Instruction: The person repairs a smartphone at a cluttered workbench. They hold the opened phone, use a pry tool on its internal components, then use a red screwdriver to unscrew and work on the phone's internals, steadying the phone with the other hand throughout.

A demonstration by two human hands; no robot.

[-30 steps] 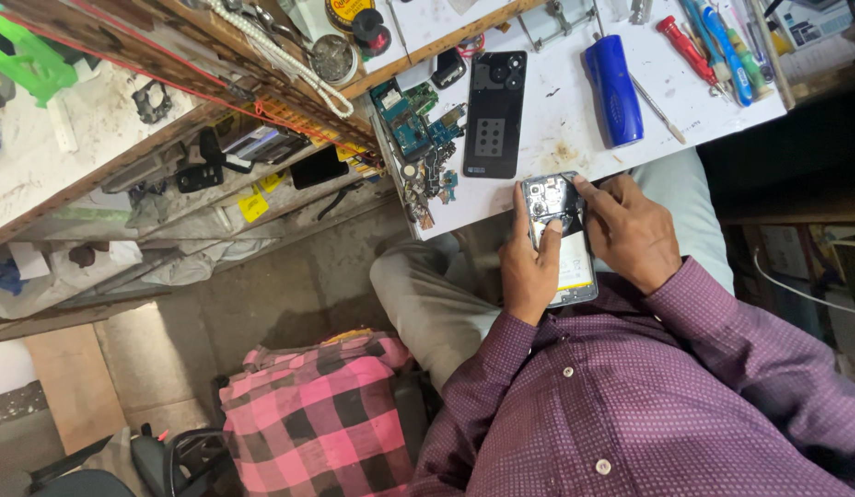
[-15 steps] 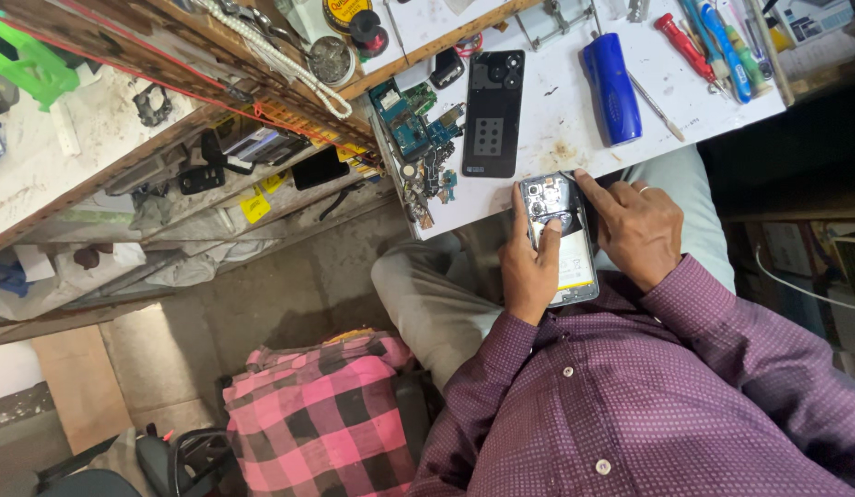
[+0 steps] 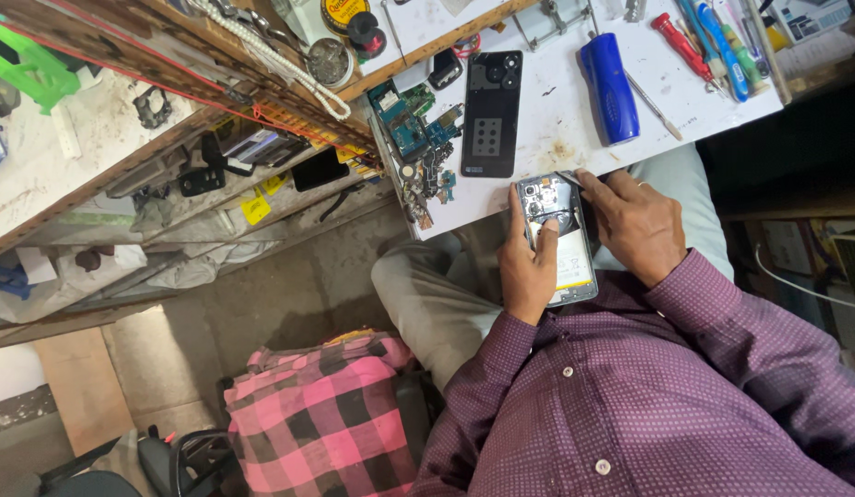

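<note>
Head view: an opened phone, back cover off, lies at the near edge of the white table, over the person's lap, its innards and pale battery showing. The left hand holds it from the left side, its grip closed on the phone's edge with the thumb laid over the middle. The right hand rests against the phone's right side, fingers bent toward its top corner, where a thin dark tool seems pinched; that grip looks shut, though the tool is too small to tell for sure. On the table above lie a black back cover, circuit boards and a blue screwdriver. A round tin at the top edge is cut off, its contents unseen. A pink checked cloth sits below.
</note>
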